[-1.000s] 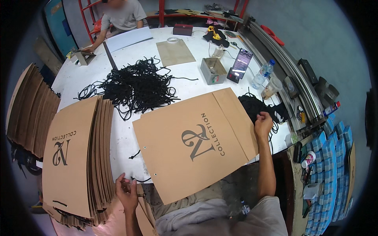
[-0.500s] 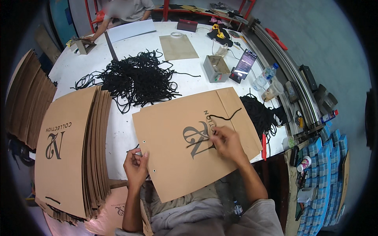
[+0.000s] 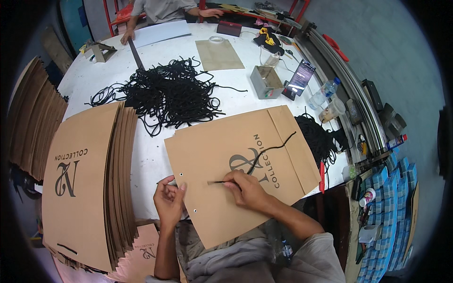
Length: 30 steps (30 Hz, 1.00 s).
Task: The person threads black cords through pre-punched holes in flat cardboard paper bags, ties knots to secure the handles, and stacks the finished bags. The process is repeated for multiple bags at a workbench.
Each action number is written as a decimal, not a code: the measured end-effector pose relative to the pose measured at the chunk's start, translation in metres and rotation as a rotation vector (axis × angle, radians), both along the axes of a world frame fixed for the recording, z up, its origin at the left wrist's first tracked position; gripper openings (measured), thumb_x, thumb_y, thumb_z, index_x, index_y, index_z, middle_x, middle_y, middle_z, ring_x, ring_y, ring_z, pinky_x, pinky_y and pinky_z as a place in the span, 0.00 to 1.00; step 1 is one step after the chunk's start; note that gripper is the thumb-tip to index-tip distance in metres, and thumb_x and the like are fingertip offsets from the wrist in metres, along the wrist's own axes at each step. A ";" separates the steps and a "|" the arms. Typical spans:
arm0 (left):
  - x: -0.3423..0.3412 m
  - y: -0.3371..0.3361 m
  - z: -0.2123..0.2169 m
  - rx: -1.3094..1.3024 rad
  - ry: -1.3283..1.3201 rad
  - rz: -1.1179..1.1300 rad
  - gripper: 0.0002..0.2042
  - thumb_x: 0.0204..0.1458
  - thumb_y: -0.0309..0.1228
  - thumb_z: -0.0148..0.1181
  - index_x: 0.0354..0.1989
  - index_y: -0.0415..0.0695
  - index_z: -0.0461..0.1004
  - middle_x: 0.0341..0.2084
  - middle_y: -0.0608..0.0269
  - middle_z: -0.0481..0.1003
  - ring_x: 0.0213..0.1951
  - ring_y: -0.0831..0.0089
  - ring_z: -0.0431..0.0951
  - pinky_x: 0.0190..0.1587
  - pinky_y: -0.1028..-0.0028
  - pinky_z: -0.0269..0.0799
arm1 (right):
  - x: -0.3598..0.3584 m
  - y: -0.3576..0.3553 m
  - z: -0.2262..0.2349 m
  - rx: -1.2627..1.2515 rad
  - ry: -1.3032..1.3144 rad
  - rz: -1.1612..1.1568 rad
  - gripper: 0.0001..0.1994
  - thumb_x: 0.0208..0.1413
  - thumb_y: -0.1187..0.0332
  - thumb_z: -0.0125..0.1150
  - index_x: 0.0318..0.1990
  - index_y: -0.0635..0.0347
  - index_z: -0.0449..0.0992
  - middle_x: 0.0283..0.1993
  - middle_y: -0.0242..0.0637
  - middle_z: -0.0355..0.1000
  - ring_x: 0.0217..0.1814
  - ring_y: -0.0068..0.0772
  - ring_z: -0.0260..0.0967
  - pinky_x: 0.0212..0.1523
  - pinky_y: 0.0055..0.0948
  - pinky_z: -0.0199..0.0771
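Note:
A flat brown paper bag (image 3: 207, 151) with dark printing lies slanted in front of me, its lower corner over my lap. Two small eyelet holes sit along its left edge. My left hand (image 3: 169, 200) is closed on that edge, its thumb beside the upper hole and its other fingers curled, partly hidden. Above the middle of the bag, my right hand (image 3: 247, 189) pinches a black cord (image 3: 283, 145). One short end of the cord points left toward the holes; the longer part trails up and right across the bag.
A tangled heap of black cords (image 3: 165, 94) lies beyond the bag, with another cord pile (image 3: 316, 137) at right. Stacked brown bags (image 3: 80, 137) stand at left. A metal box (image 3: 266, 85), phone (image 3: 301, 78) and bottle (image 3: 324, 93) sit at right. Another person (image 3: 165, 9) is across the table.
My right hand has moved left and down with the cord, bringing its short end nearer the holes. The view has shifted slightly. Across the table, the other person's hands have moved.

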<state>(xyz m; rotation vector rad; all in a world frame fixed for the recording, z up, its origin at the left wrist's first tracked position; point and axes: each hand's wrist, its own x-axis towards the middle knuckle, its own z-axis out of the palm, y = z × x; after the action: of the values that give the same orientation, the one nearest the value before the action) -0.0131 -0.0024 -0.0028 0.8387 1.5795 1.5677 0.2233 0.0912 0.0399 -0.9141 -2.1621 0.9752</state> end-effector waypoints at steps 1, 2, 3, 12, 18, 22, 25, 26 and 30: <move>-0.001 -0.002 -0.002 0.011 -0.046 -0.020 0.18 0.58 0.22 0.67 0.55 0.31 0.70 0.22 0.69 0.72 0.21 0.86 0.72 0.24 0.83 0.65 | -0.006 0.001 0.007 0.013 0.037 0.007 0.08 0.60 0.76 0.63 0.45 0.65 0.79 0.41 0.42 0.75 0.39 0.43 0.74 0.41 0.37 0.73; 0.000 -0.003 -0.001 -0.005 -0.057 -0.029 0.19 0.58 0.22 0.66 0.55 0.31 0.70 0.23 0.68 0.73 0.23 0.85 0.73 0.26 0.83 0.66 | -0.013 0.007 0.017 0.026 0.075 0.013 0.08 0.60 0.77 0.62 0.46 0.66 0.80 0.40 0.42 0.76 0.37 0.43 0.74 0.38 0.35 0.74; 0.003 -0.005 0.006 -0.019 -0.069 -0.039 0.19 0.58 0.22 0.66 0.56 0.31 0.69 0.24 0.67 0.74 0.25 0.84 0.74 0.28 0.82 0.68 | -0.017 0.013 0.023 0.041 0.111 0.017 0.08 0.60 0.78 0.61 0.46 0.66 0.80 0.38 0.43 0.76 0.34 0.43 0.75 0.34 0.33 0.74; 0.003 0.008 0.013 0.013 -0.174 -0.041 0.19 0.58 0.20 0.65 0.56 0.31 0.70 0.29 0.63 0.77 0.29 0.83 0.77 0.31 0.83 0.71 | -0.049 0.028 0.030 0.030 0.070 0.058 0.09 0.58 0.78 0.63 0.46 0.65 0.81 0.39 0.44 0.76 0.36 0.40 0.75 0.36 0.33 0.74; -0.001 0.011 0.011 0.020 -0.163 -0.135 0.25 0.58 0.19 0.65 0.63 0.32 0.67 0.36 0.61 0.77 0.30 0.83 0.77 0.32 0.83 0.72 | -0.066 0.030 0.026 0.078 -0.053 0.092 0.03 0.62 0.77 0.59 0.41 0.67 0.76 0.38 0.45 0.72 0.37 0.45 0.74 0.38 0.36 0.73; -0.003 0.008 0.011 0.025 -0.205 -0.125 0.24 0.58 0.18 0.64 0.63 0.31 0.67 0.41 0.57 0.77 0.32 0.82 0.80 0.33 0.83 0.74 | -0.079 0.027 0.021 0.069 -0.030 0.198 0.04 0.63 0.77 0.58 0.42 0.68 0.74 0.39 0.46 0.70 0.36 0.47 0.73 0.38 0.38 0.73; -0.001 0.009 0.009 0.038 -0.192 -0.114 0.25 0.57 0.18 0.65 0.63 0.31 0.67 0.46 0.53 0.78 0.35 0.80 0.81 0.35 0.82 0.77 | -0.085 0.027 0.021 0.103 -0.037 0.232 0.04 0.62 0.77 0.58 0.42 0.69 0.73 0.40 0.48 0.70 0.37 0.50 0.73 0.38 0.41 0.73; -0.001 0.008 0.009 0.047 -0.185 -0.120 0.24 0.58 0.18 0.64 0.63 0.31 0.67 0.47 0.52 0.78 0.35 0.80 0.82 0.36 0.81 0.77 | -0.087 0.028 0.021 0.101 -0.049 0.243 0.04 0.62 0.77 0.58 0.42 0.69 0.73 0.40 0.48 0.69 0.37 0.51 0.73 0.38 0.41 0.73; -0.003 0.010 0.006 0.058 -0.219 -0.124 0.20 0.62 0.20 0.58 0.63 0.30 0.68 0.52 0.50 0.78 0.38 0.79 0.82 0.41 0.78 0.80 | -0.090 0.029 0.021 0.097 -0.079 0.273 0.04 0.62 0.77 0.58 0.41 0.69 0.73 0.40 0.50 0.69 0.39 0.54 0.73 0.39 0.44 0.73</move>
<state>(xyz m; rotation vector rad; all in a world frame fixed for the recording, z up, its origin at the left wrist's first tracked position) -0.0158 0.0071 0.0037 0.7527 1.3082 1.5650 0.1335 0.1205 0.0609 -0.6320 -2.4244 0.9638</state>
